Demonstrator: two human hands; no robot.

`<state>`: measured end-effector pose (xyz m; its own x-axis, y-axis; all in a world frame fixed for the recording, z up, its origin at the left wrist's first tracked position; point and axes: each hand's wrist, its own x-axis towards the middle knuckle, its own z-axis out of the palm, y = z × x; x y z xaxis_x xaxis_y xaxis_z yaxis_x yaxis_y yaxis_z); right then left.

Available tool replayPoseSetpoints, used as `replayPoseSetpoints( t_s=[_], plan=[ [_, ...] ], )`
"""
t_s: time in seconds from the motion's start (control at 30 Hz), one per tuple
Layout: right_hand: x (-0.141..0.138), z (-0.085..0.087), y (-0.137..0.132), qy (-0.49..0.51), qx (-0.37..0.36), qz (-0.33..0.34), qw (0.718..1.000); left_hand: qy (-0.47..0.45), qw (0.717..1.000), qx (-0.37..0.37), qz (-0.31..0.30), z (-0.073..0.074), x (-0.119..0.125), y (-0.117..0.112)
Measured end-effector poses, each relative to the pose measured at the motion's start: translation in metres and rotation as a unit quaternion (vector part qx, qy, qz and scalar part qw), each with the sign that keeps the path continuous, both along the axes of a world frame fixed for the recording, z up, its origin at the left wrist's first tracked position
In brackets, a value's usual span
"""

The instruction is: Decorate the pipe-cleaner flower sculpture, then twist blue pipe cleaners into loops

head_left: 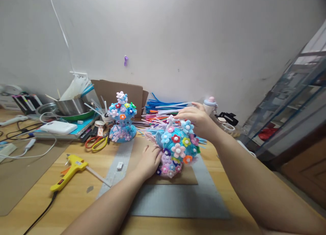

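Left hand point(150, 161): fingers bent against the lower left side of a flower ornament point(178, 150). Right hand point(198, 120): arched over the ornament's top from the far right, fingers pointing left. From my remote post I cannot tell whether either hand grips or merely touches, since the ornament hides part of both.

The ornament, directly before me, leans slightly over a brown cardboard sheet point(136, 153), itself on a grey mat point(178, 202). I judge the work well advanced: cap and base are thickly set with small coloured flowers, and a pale sprig tops the cap. Blue shows between the blooms; I find no plainly missing part on the near side, so I estimate that little is left.

Beyond, to the left, a second ornament point(123, 121) of similar build stands upright, for comparison. Behind the hands lies a heap of pipe cleaners point(163, 104), with a bottle point(209, 107) to its right. At left, well apart from both hands, rest a yellow glue gun point(70, 170) and, farther back, scissors point(100, 145) and a steel pot point(72, 106).
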<state>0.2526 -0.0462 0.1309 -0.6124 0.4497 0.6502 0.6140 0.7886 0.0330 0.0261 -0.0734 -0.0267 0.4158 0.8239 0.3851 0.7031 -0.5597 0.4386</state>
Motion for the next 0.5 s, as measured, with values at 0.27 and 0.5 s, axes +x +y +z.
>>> replayPoseSetpoints(
  t_s=[0.27, 0.5],
  plan=[
    [0.002, -0.007, -0.006, 0.064, -0.016, -0.022, 0.998, -0.170, 0.980, 0.077, 0.068, 0.048, -0.002, -0.010],
    [0.016, -0.005, -0.017, 0.089, -0.069, -0.028, 0.993, -0.234, 0.963, 0.078, -0.106, 0.107, 0.020, -0.020]
  ],
)
